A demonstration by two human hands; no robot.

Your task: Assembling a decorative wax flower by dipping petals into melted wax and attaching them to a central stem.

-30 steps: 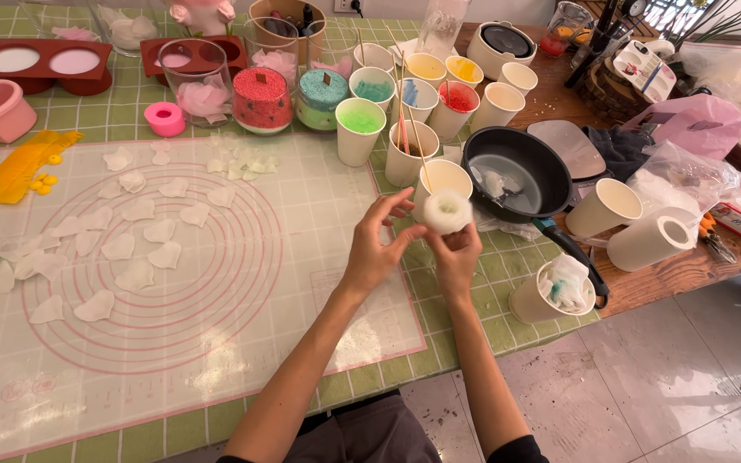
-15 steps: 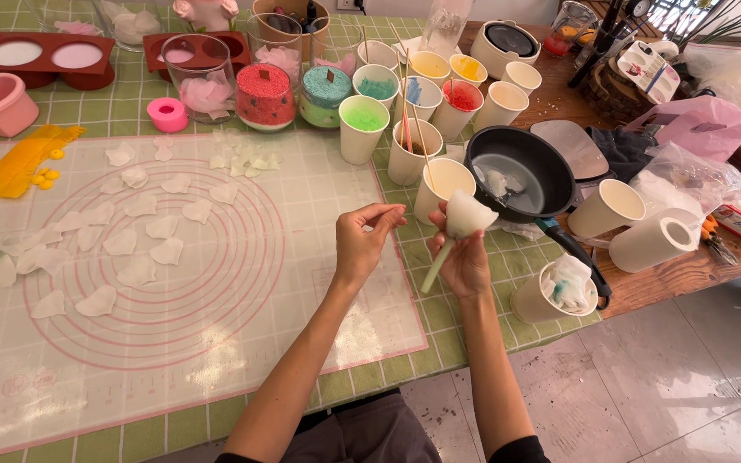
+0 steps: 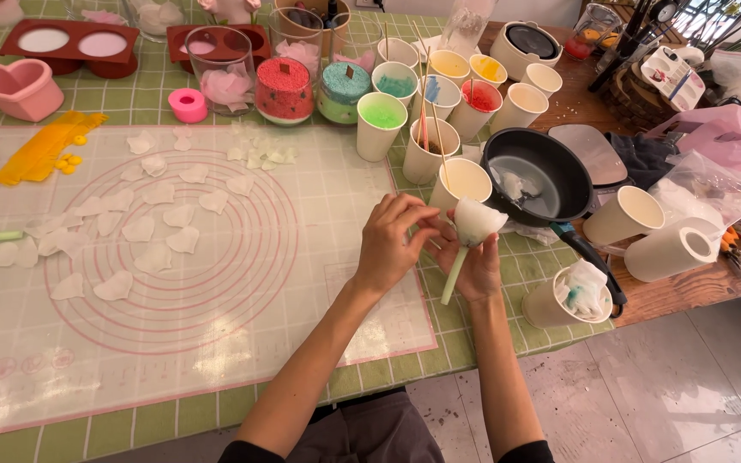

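My right hand (image 3: 476, 264) holds a white wax flower bud (image 3: 477, 219) on a pale green stem (image 3: 454, 274), upright over the mat's right edge. My left hand (image 3: 394, 242) pinches the bud's left side with its fingertips. Many white wax petals (image 3: 141, 231) lie scattered on the translucent silicone mat (image 3: 216, 326) with pink circles, to the left of both hands.
Paper cups of coloured wax (image 3: 379, 125) and a cup with sticks (image 3: 428, 150) stand behind the hands. A black pan (image 3: 539, 176) sits to the right, with white cups (image 3: 624, 215) beside it. Pink heart mould (image 3: 17, 88) and yellow wax pieces (image 3: 42, 147) lie far left.
The flower has turned from bloom-facing-me to upright on its stem in my right hand. My left hand drew back a little, then came in again and now pinches the bud.
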